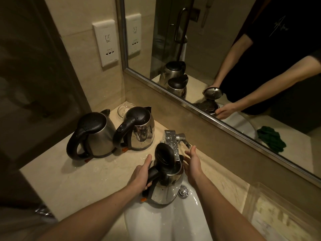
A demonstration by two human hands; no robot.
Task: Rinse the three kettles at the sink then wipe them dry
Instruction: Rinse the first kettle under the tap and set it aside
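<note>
Kettle [166, 186], steel, lid raised: held over the sink [156, 223] beneath the tap [171, 141]. Handle [153, 172] gripped by left hand [140, 173]; right hand [192, 162] spread alongside. Judged wet, slippery, rigid; best taken by handle.

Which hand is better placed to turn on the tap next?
Right. The right hand is open, fingertips near the faucet lever; the left hand grips the handle of the kettle.
</note>
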